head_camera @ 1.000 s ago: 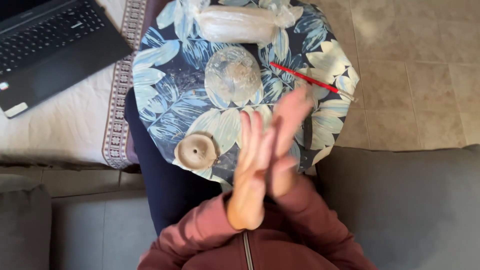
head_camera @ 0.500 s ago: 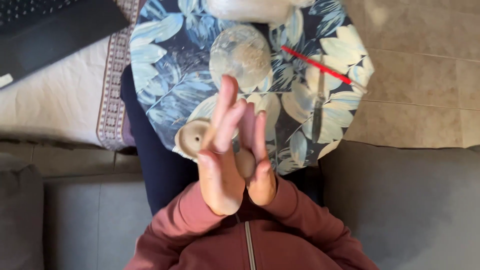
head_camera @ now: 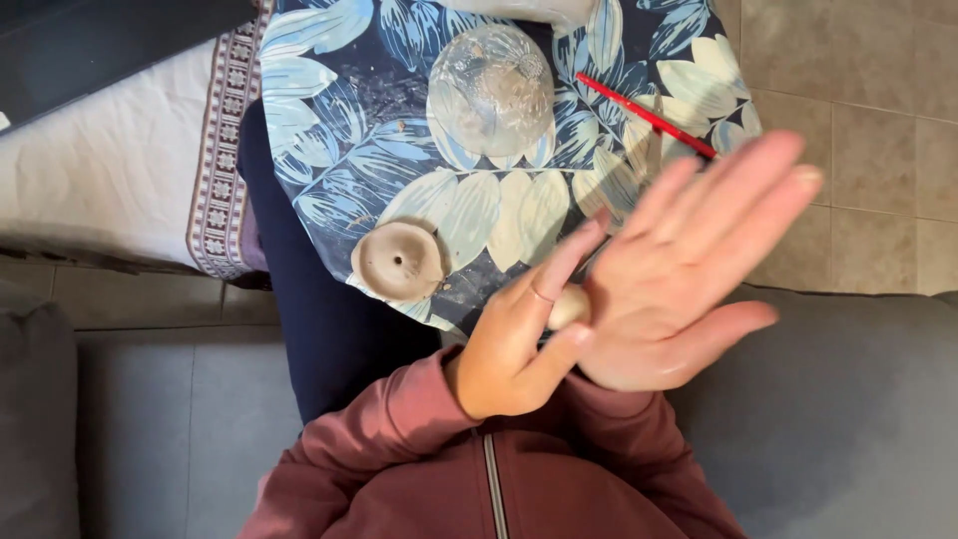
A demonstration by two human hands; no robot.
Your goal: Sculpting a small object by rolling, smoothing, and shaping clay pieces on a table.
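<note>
Both hands are raised in front of the chest, palms facing each other, with a small pale lump of clay (head_camera: 569,305) pressed between them. The lump shows only as a rounded edge in the gap between the palms; the rest is hidden.

The left hand (head_camera: 519,339) is tilted, its fingers straight and together, pointing up and to the right, thumb laid against the lump. The right hand (head_camera: 689,269) lies flat and open, fingers spread slightly and extended toward the upper right, blurred at the tips. Neither hand curls round the lump; it is held by palm pressure only.

Compared with half a second ago, the right hand has slid forward and to the right, so that its fingers now reach well past those of the left hand. Earlier the two hands stood almost aligned, fingers pointing up. The lump was then hidden and is now partly exposed.

Beyond the hands lies a round board with a blue leaf-pattern cloth (head_camera: 329,130). On it rest a small clay dish (head_camera: 397,262) near the front edge, a domed clear cover (head_camera: 491,88) further back, and a red stick (head_camera: 644,115) to the right. These keep the same places on the cloth. The person sits on a grey sofa (head_camera: 848,419) and wears a maroon zipped top (head_camera: 479,479).
</note>
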